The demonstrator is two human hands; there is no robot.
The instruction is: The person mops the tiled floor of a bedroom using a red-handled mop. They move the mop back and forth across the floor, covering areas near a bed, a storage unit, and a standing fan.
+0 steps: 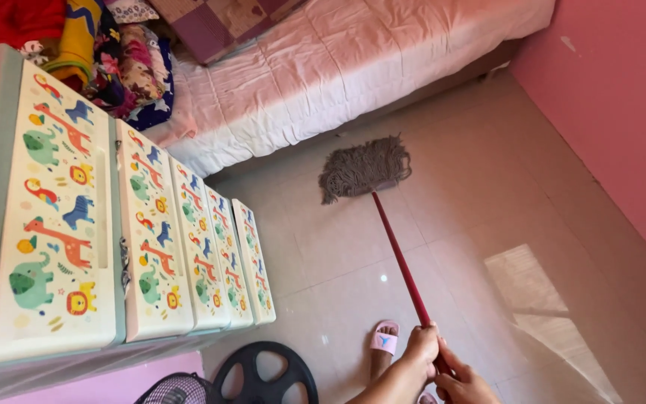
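Both my hands grip the red handle (405,269) of a mop: my left hand (420,346) is closed around it higher up, my right hand (461,381) wrapped just below, touching the left. Its grey mop head (363,167) lies on the tiled floor (487,224) near the bed (323,67). Drawers (114,224) with animal prints stand to my left.

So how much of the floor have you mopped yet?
Hard to say what is done: the tiled floor shines, but no wet trail shows. In hand: the left hand and the right hand grip the red mop handle, with the grey string mop head on the tiles beside the bed. The floor by the animal-print drawer unit and pink wall may remain.
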